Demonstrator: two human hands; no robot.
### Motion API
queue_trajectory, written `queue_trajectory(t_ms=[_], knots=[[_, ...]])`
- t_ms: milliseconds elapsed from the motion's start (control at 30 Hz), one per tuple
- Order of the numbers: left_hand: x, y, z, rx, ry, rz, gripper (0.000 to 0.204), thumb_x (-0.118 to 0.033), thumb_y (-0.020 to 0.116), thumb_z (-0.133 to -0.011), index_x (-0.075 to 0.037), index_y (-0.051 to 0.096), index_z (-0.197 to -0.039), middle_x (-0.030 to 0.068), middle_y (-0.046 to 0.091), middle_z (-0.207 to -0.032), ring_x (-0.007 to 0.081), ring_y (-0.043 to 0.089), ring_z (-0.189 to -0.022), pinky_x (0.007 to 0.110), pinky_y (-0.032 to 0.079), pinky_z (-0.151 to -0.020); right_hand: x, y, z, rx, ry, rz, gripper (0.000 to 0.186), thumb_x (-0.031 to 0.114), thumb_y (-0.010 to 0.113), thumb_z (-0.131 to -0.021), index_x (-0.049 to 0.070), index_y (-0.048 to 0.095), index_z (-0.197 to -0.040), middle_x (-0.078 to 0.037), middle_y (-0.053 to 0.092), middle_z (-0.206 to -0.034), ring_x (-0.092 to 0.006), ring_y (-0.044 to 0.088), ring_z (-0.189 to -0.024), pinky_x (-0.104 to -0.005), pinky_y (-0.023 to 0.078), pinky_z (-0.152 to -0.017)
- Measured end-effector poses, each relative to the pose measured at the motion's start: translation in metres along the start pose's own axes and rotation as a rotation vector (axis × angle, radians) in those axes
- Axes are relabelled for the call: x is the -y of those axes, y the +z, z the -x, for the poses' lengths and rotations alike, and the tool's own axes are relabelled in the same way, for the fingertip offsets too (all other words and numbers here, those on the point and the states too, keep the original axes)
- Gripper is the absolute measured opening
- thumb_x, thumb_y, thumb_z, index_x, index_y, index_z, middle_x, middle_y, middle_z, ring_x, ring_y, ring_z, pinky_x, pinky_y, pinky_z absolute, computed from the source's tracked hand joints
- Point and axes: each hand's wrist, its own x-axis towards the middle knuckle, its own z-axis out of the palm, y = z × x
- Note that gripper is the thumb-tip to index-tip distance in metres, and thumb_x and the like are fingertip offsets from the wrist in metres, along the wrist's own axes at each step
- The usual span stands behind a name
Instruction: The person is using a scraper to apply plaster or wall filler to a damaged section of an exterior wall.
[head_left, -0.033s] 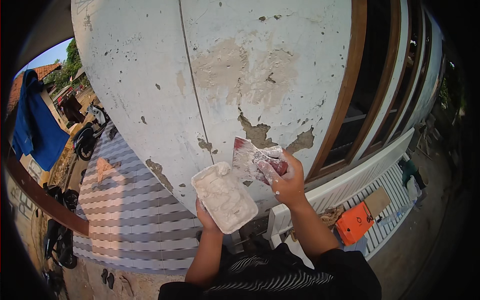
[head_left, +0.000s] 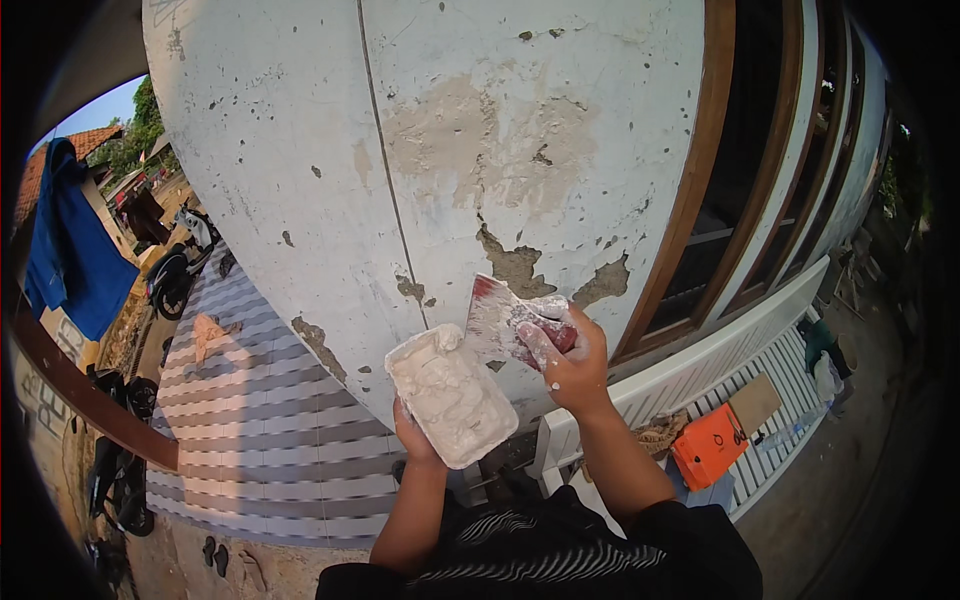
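A white rectangular tub (head_left: pixel 455 405) full of off-white putty rests in my left hand (head_left: pixel 415 435), whose fingers are mostly hidden beneath and behind it. My right hand (head_left: pixel 578 355) is closed round the handle of a putty knife (head_left: pixel 490 318); its reddish blade is smeared with putty and stands just beside the tub's upper right edge. White smears cover my right fingers. Beyond both hands rises a white wall (head_left: pixel 290 120) with flaked paint. A beige filled patch (head_left: pixel 490 140) marks its upper part, and grey bare spots (head_left: pixel 512 262) show lower down, above the knife.
At the right, a white slatted bench (head_left: pixel 690 350) carries an orange box (head_left: pixel 708 447) and a piece of cardboard (head_left: pixel 754 403). Brown-framed windows (head_left: pixel 690 220) line the wall. Striped floor tiles (head_left: pixel 260 420) spread at the left, near a brown post (head_left: pixel 95 400) and a hanging blue cloth (head_left: pixel 75 250).
Almost nothing differs. The tub and the putty knife have shifted very slightly to the right; both hands keep their hold.
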Motion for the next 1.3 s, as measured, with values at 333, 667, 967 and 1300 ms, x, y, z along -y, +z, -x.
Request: queue_trajectory(t_ms=[333, 667, 967, 1300], knots=[[0.006, 0.019, 0.016, -0.037, -0.066, -0.038, 0.063, -0.047, 0.027, -0.098, -0.003, 0.035, -0.143, 0.0182, 0.049, -0.137, 0.0349, 0.052, -0.122, 0.048, 0.043, -0.103, -0.039, -0.005, 0.019, -0.052, 0.032, 0.089, 0.013, -0.001, 0.067, -0.084, -0.004, 0.065, -0.097, -0.008, 0.068, -0.086, -0.0103, 0.062, -0.074, -0.0258, 0.05, -0.065], [0.004, -0.002, 0.01, -0.041, 0.027, -0.069, 0.064, -0.049, 0.028, -0.098, -0.005, 0.034, -0.144, 0.0158, 0.047, -0.139, 0.0342, 0.051, -0.123, 0.048, 0.041, -0.104, -0.006, 0.006, 0.034, -0.174, 0.177, -0.165, 0.014, 0.008, 0.059, -0.095, -0.002, 0.059, -0.106, -0.004, 0.064, -0.092, -0.0073, 0.058, -0.082, -0.0237, 0.048, -0.075], [0.008, -0.007, -0.006, 0.015, 0.494, -0.239, 0.081, -0.064, 0.032, -0.091, -0.011, 0.019, -0.151, 0.0135, 0.031, -0.151, 0.0312, 0.025, -0.142, 0.05, 0.022, -0.115, 0.001, 0.035, 0.044, -0.126, 0.215, -0.391, 0.017, 0.007, 0.055, -0.097, -0.001, 0.053, -0.112, -0.005, 0.062, -0.099, -0.0078, 0.057, -0.088, -0.0241, 0.048, -0.079], [0.002, -0.009, 0.0, 0.098, 0.412, -0.203, 0.102, -0.075, 0.048, -0.079, -0.015, 0.009, -0.152, 0.0133, 0.018, -0.156, 0.0333, 0.023, -0.142, 0.053, 0.023, -0.116, -0.002, 0.046, 0.067, 0.093, 0.321, -0.317, 0.024, 0.003, 0.057, -0.094, -0.001, 0.048, -0.117, -0.007, 0.063, -0.103, -0.0087, 0.058, -0.095, -0.0253, 0.049, -0.083]])
